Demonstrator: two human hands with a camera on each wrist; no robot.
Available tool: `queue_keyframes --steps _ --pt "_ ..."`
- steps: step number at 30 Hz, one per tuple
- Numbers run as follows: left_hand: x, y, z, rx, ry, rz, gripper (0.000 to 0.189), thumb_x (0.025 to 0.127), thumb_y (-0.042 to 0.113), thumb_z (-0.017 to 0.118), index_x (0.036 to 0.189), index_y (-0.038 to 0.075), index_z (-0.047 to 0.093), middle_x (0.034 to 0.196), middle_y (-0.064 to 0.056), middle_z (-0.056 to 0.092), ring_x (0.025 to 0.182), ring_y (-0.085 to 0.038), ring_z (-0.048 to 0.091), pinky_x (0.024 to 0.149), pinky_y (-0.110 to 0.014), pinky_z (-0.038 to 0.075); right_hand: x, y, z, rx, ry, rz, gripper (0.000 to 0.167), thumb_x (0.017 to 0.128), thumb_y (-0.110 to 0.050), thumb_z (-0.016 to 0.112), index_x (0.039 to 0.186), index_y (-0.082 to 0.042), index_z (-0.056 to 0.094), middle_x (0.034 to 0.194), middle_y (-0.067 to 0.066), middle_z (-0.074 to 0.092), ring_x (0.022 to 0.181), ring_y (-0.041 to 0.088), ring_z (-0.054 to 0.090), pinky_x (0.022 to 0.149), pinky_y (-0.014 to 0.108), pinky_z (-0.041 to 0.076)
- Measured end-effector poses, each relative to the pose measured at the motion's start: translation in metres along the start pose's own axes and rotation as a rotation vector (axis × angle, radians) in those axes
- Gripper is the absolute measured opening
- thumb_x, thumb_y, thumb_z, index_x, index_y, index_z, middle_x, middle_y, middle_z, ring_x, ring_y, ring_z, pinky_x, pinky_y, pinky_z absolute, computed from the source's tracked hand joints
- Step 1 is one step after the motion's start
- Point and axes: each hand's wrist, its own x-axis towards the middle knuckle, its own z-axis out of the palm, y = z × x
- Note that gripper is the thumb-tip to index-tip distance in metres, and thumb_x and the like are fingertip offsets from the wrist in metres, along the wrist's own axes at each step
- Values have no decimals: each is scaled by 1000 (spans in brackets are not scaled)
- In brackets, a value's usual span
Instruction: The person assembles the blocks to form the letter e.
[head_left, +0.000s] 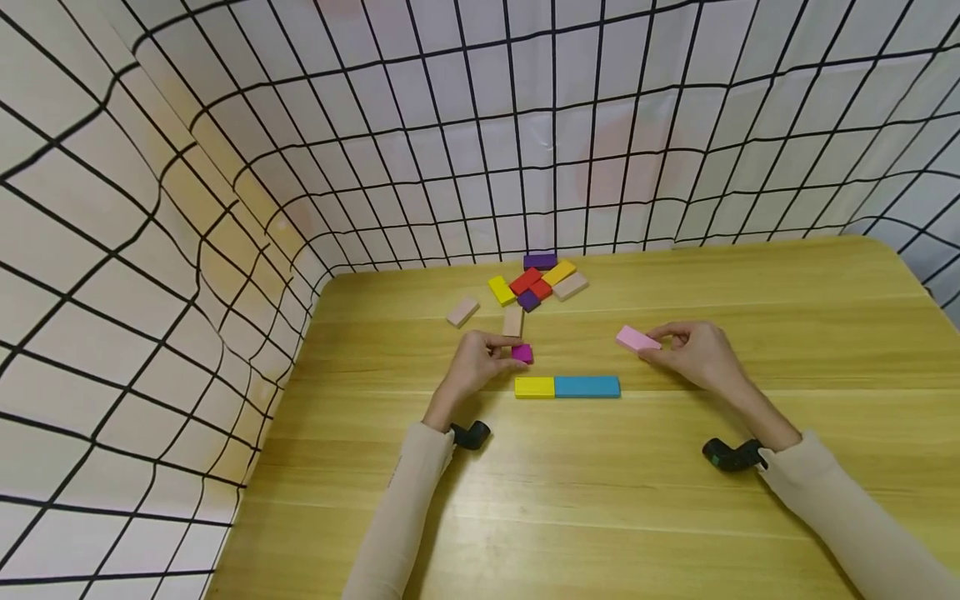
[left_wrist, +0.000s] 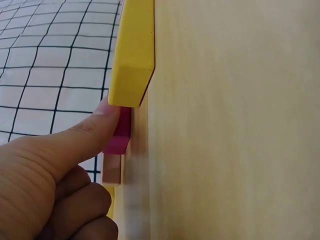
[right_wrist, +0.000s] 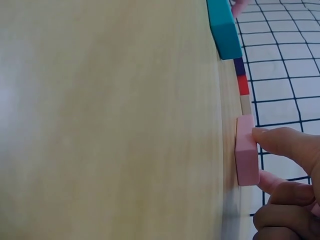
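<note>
My left hand [head_left: 474, 364] pinches a small magenta block [head_left: 522, 354] between thumb and forefinger, just behind a row of two blocks. That row is a yellow block [head_left: 534, 387] lying end to end with a longer blue block [head_left: 588, 387]. To the right, my right hand [head_left: 699, 357] holds a pink block [head_left: 636, 338] by its near end, with the thumb and a finger on it. The left wrist view has the thumb against the magenta block [left_wrist: 120, 142], partly behind the yellow one. In the right wrist view the pink block [right_wrist: 247, 152] is seen side-on.
Behind the hands lies a loose cluster of red [head_left: 525, 281], yellow, purple and plain wooden blocks. One wooden block [head_left: 462, 312] lies apart on the left, and another [head_left: 513, 322] sits by the left fingers. Grid-patterned cloth [head_left: 495, 142] rises along the table's [head_left: 570, 492] back.
</note>
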Motion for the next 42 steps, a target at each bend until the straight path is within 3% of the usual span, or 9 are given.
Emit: queue_keyframes --steps 10,13,17,23,27,33,42 --pt "-2 -2 0 -2 5 0 29 87 12 84 115 5 80 62 -1 39 57 -10 33 52 -20 24 1 4 1 27 1 -10 50 89 -40 83 120 -1 75 62 -3 44 54 8 36 56 26 31" --pt "-5 -4 -3 -4 9 -12 29 87 13 83 115 6 80 68 -2 49 59 -10 34 54 -20 25 1 5 1 35 2 -6 50 89 -39 82 120 -1 75 61 -3 44 54 8 35 56 26 31" --pt "-14 -7 -10 18 9 -30 27 89 14 83 114 8 81 70 0 50 62 -10 36 57 -20 27 0 6 1 48 3 4 49 90 -39 81 121 -2 75 61 -3 44 54 8 36 56 26 32" --pt "-31 -10 -24 32 -13 -16 25 87 14 84 111 9 82 60 3 36 60 -10 33 56 -21 26 -2 6 2 55 -2 -8 48 91 -39 80 122 -2 74 61 -3 45 53 8 36 55 26 32" --pt "-44 -10 -28 -4 -28 -32 25 86 11 85 110 8 82 61 2 42 59 -10 34 55 -19 27 -3 6 2 56 -1 -16 49 91 -38 80 122 -1 74 62 -1 47 53 8 36 55 27 31" --pt "-54 -7 -25 -13 -39 -40 26 84 10 86 109 8 82 60 2 42 59 -10 36 55 -19 28 -2 8 2 53 2 6 48 91 -39 80 122 -2 74 63 -1 47 54 9 37 54 26 31" --pt "-54 -8 -17 -19 -33 -22 24 84 11 86 107 5 82 60 1 43 59 -7 35 55 -19 27 -2 8 3 53 -9 21 52 90 -41 81 123 -2 74 61 -2 47 53 10 37 54 27 31"
